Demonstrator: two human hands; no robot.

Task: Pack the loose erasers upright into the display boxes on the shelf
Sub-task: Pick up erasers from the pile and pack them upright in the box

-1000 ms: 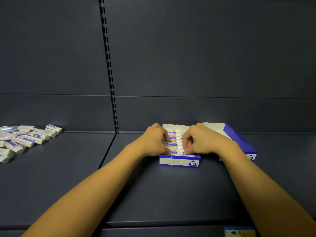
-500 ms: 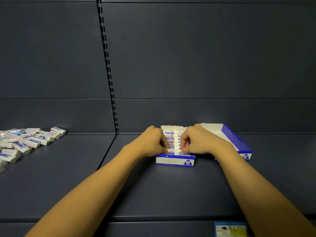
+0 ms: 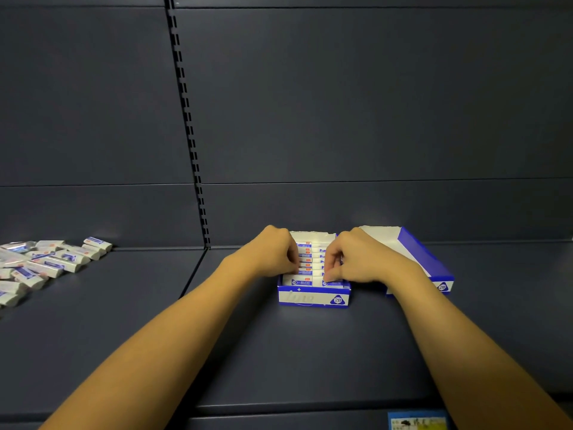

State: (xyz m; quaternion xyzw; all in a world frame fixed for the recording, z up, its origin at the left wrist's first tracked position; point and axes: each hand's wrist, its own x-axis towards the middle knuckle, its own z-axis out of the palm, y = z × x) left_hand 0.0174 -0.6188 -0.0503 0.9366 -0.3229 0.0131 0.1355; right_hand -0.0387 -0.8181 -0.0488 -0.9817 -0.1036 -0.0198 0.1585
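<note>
A blue and white display box marked 2B stands on the dark shelf, with a row of upright erasers inside it. My left hand sits at the box's left side, its curled fingers gripping the left ends of the row. My right hand is at the right side, with fingertips pinching the front right eraser. Both hands hide the sides of the box. A heap of loose erasers lies far to the left on the shelf.
A second blue and white display box stands just right of the first, partly behind my right wrist. The slotted upright divides the back panel. A price label sits on the shelf's front edge.
Both hands have stayed at the box, with my right fingertips lowered onto the front eraser. The view has drifted, so the loose heap shows more at the left.
</note>
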